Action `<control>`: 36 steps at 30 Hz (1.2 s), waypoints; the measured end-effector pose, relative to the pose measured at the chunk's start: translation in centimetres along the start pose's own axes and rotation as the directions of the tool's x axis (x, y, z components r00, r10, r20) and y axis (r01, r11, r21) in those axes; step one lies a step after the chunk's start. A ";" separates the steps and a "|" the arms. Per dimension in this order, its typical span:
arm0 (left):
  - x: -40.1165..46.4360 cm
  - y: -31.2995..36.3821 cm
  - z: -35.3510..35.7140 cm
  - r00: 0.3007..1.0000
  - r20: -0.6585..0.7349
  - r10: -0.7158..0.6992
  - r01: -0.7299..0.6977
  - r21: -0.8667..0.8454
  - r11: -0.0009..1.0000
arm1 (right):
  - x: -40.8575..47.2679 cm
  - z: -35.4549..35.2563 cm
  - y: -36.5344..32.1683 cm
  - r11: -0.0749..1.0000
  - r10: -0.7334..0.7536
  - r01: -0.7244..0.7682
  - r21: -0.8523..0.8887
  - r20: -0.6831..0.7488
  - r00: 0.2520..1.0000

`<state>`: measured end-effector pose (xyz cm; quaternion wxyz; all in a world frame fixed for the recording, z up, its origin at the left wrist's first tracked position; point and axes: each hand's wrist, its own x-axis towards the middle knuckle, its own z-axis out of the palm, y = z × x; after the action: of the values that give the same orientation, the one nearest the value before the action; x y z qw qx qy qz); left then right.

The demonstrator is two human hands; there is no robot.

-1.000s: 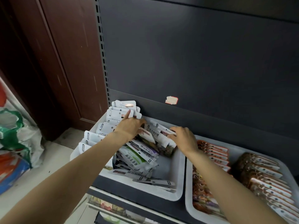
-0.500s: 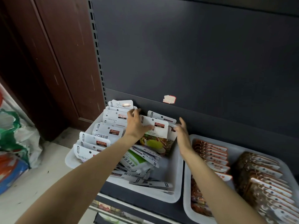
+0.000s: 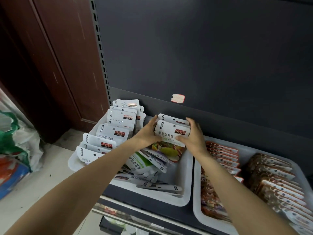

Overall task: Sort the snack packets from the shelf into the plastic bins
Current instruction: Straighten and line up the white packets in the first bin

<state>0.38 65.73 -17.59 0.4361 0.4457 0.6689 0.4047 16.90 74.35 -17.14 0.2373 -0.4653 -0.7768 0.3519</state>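
The dark back panel (image 3: 203,56) of the shelf rises close behind your hands, so there is little room rearward. Two white bins sit side by side on the shelf, rims nearly touching. The left bin (image 3: 183,187) has open floor at its front right corner; its left edge overhangs the shelf end, with bare floor (image 3: 42,184) below. The right bin (image 3: 197,209) is filled almost wall to wall and runs out of view at the right.

In the left bin, one row of white packets (image 3: 116,131) stands upright along the left wall; at least seven show, the exact count unclear. A loose heap of packets (image 3: 144,165) lies flat and overlapping in the middle. The right bin holds two rows: orange packets (image 3: 223,155) and brown packets (image 3: 274,177), too many to count.

Your left hand (image 3: 148,133) and right hand (image 3: 193,138) both grip a small stack of packets (image 3: 171,133), at least two, fingers curled round its side edges, holding it upright over the back of the left bin, just before the back panel.

A brown door (image 3: 64,65) stands left of the shelf, with plastic sacks (image 3: 18,141) on the floor. A torn sticker (image 3: 177,98) sits on the back panel.
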 end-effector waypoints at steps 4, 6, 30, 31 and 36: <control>-1.9 1.1 -1.2 0.998 -0.055 0.044 -0.026 0.279 0.960 | -1.2 0.4 -0.3 0.974 -0.113 0.114 -0.194 0.013 0.993; -3.9 1.8 -2.1 0.997 0.069 0.037 -0.062 0.396 0.916 | -1.4 0.2 -0.6 0.971 -0.106 0.109 -0.215 0.023 0.994; -1.6 2.9 1.5 0.984 -0.109 -0.141 0.148 0.057 0.987 | -2.8 1.4 0.0 0.981 0.116 -0.130 0.142 0.101 0.988; -1.4 2.9 1.4 0.988 -0.056 -0.142 0.141 -0.030 0.990 | -2.3 1.5 0.0 0.984 0.107 -0.118 0.132 0.089 0.990; 0.1 2.3 0.9 0.992 -0.046 -0.113 0.101 -0.208 0.973 | -0.6 1.3 -0.2 0.999 -0.002 -0.002 0.048 0.083 0.997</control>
<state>1.81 66.61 -15.70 0.4815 0.3497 0.6590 0.4600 16.13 73.30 -17.86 0.2160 -0.4447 -0.7772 0.3893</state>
